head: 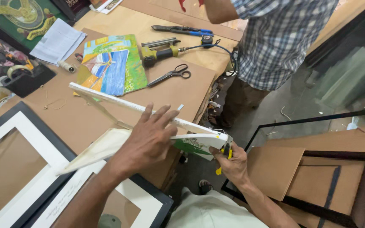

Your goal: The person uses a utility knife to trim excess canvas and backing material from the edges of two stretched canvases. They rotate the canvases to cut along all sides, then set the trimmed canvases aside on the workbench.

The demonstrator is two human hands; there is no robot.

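While the left hand [148, 141] lies palm-down with its fingers [162, 114] spread flat across a white frame [119, 122], the forearm reaches in from the lower edge and angles up to the right. The frame is tilted on its edge above the brown worktop [72, 118], its far corner jutting past the worktop's edge. The right hand [233, 162] comes up from below on the right, wrist bent inward, fingers closed around yellow-handled pliers [224, 156] held at that corner of the frame, beside a green-and-white patch. Farther back on the worktop lie a colourful painting [110, 63], black scissors [172, 75], a yellow power drill [161, 54] and a roll of tape [15, 72]. Another person in a checked shirt [275, 38] stands at the far end. Black frames with white mats [26, 169] lie near the left forearm.
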